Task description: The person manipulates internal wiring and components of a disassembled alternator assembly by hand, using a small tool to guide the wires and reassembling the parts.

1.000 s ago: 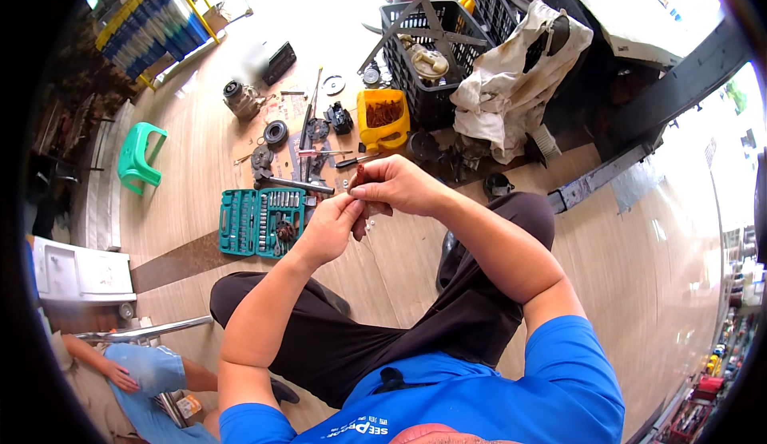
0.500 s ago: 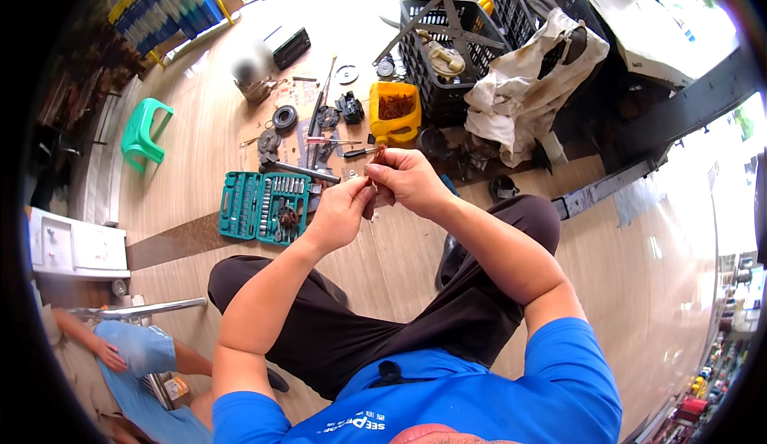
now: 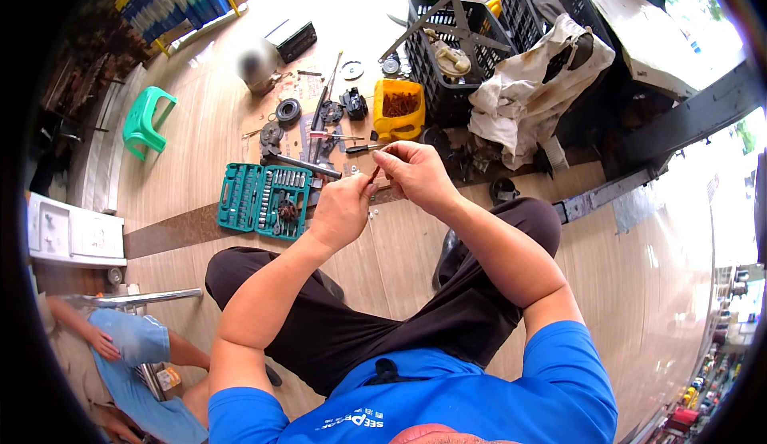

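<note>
My left hand (image 3: 342, 206) and my right hand (image 3: 413, 172) are closed at the fingertips on a thin reddish-brown piece (image 3: 375, 176), largely hidden by my fingers. Beyond them a yellow cut-open jug (image 3: 386, 125) holds several similar reddish pieces (image 3: 400, 105). Near my left hand an open green socket set (image 3: 236, 198) lies on the floor, with a dark round part (image 3: 288, 211) on it. A metal bar (image 3: 302, 164) and a black-handled tool (image 3: 359, 148) lie just past my hands, among dark metal parts (image 3: 272, 136) on worn cardboard (image 3: 311, 85).
Black crates (image 3: 447, 93), a dirty white cloth (image 3: 515, 109) and a grey metal beam (image 3: 695, 116) are at the right. A green stool (image 3: 148, 112), a white cabinet (image 3: 76, 232) and a blue-and-yellow rack (image 3: 172, 5) are at the left. A seated person (image 3: 136, 348) is at lower left.
Both hands have shifted slightly up and right, still pinching the small piece. My right fingers have moved over its upper part, and my left hand has turned a little.
</note>
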`<action>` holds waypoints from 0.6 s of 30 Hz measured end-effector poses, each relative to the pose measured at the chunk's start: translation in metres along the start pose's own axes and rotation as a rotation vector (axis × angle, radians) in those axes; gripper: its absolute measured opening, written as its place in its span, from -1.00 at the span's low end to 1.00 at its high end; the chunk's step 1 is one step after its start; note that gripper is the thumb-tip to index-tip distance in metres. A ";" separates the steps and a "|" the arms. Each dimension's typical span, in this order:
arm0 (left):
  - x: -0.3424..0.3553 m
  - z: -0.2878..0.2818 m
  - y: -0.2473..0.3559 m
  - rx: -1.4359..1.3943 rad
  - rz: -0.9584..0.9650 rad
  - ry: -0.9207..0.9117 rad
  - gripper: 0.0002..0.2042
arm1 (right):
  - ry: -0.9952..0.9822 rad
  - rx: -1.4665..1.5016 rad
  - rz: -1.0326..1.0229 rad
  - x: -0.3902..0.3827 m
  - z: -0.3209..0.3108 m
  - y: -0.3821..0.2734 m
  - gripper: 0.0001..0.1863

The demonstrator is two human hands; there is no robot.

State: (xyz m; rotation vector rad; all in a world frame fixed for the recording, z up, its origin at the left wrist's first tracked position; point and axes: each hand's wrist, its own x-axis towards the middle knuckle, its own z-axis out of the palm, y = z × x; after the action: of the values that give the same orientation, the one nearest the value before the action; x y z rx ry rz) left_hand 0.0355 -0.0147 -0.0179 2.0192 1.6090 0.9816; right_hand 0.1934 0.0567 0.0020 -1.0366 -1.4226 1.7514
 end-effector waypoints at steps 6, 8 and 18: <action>0.000 0.003 0.003 -0.017 0.009 0.004 -0.86 | 0.005 0.190 -0.005 -0.004 0.000 0.004 -0.78; 0.000 0.008 0.002 -0.030 0.013 0.030 -0.86 | 0.016 0.187 -0.013 -0.002 0.000 0.009 -0.77; 0.005 -0.004 -0.012 -0.856 -0.365 -0.395 -0.71 | -0.095 0.176 0.092 0.001 -0.011 -0.006 -0.77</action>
State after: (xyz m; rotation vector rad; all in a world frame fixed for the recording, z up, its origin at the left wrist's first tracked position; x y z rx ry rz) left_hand 0.0253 -0.0075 -0.0217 1.1840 1.0244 0.8503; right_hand 0.2028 0.0645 0.0068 -0.9493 -1.2676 1.9761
